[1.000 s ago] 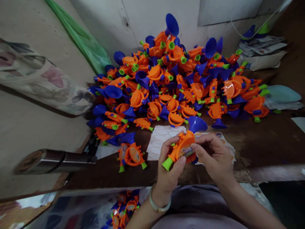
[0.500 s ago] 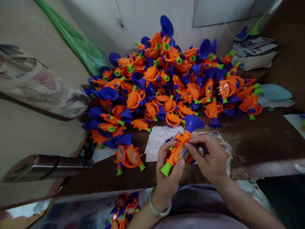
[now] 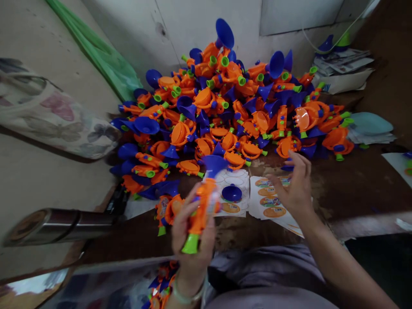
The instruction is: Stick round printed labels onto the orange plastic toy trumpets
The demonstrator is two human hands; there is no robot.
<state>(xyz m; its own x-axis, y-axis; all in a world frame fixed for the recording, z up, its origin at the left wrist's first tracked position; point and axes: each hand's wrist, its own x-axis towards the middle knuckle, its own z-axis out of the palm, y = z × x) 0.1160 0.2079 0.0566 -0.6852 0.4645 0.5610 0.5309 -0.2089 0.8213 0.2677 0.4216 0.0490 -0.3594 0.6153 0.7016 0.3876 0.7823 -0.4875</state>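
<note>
My left hand (image 3: pixel 193 231), with a pale bangle at the wrist, is wrapped round an orange toy trumpet (image 3: pixel 206 201) with a blue bell and green mouthpiece, blurred by motion. My right hand (image 3: pixel 294 186) holds nothing, its fingers apart, near a toy trumpet (image 3: pixel 285 146) at the pile's front edge. Below it lies a sheet of oval stickers (image 3: pixel 272 201). Between the hands, a blue bell (image 3: pixel 231 193) rests on another sticker sheet (image 3: pixel 243 178). Two stickered trumpets (image 3: pixel 178 210) stand left of my left hand, partly hidden behind it.
A big pile of orange and blue toy trumpets (image 3: pixel 222 107) covers the table's back. At the left are a metal flask (image 3: pixel 61 226) and a hanging floral cloth (image 3: pixel 61 113). Papers (image 3: pixel 346 68) and a light blue dish (image 3: pixel 370 123) are at the right.
My left hand has carried the trumpet to the left. My right hand has come off it and moved up and right, its fingers opened. The blue bell and sticker sheets are now uncovered.
</note>
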